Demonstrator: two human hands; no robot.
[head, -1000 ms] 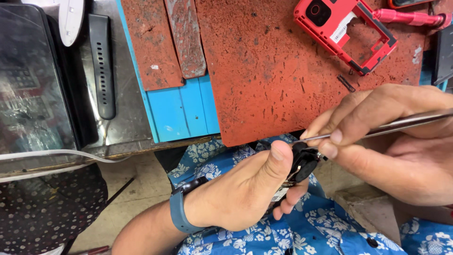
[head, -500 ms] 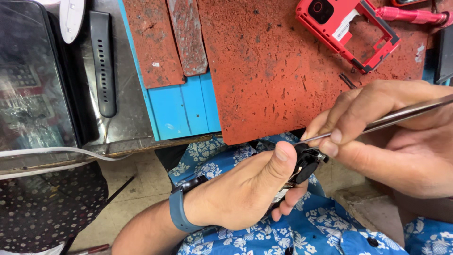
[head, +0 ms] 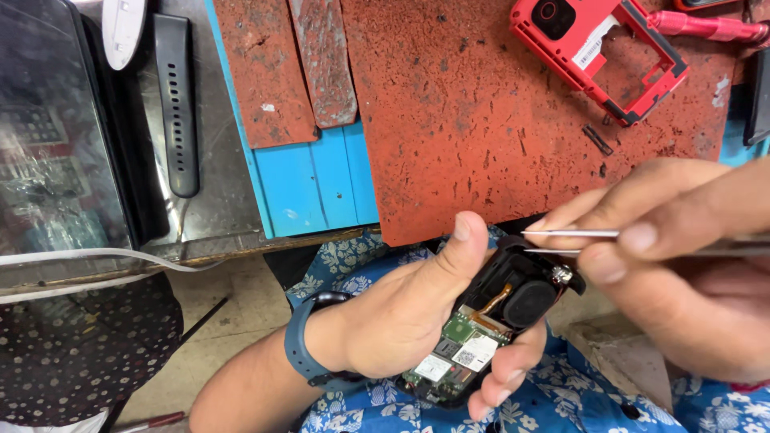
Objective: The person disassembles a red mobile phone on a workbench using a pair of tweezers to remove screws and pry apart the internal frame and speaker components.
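Two hands meet over your lap: your left hand grips the opened phone from below, thumb pressed on its upper edge, while your right hand pinches the tweezers between thumb and forefinger. Since a second ago you have tilted the phone up, so its green board and round black speaker now face you, and the tweezer tips, slightly apart, have slid to the top corner beside the speaker. That puts the work at the small metal part there, while the red frame lies untouched on the worn mat.
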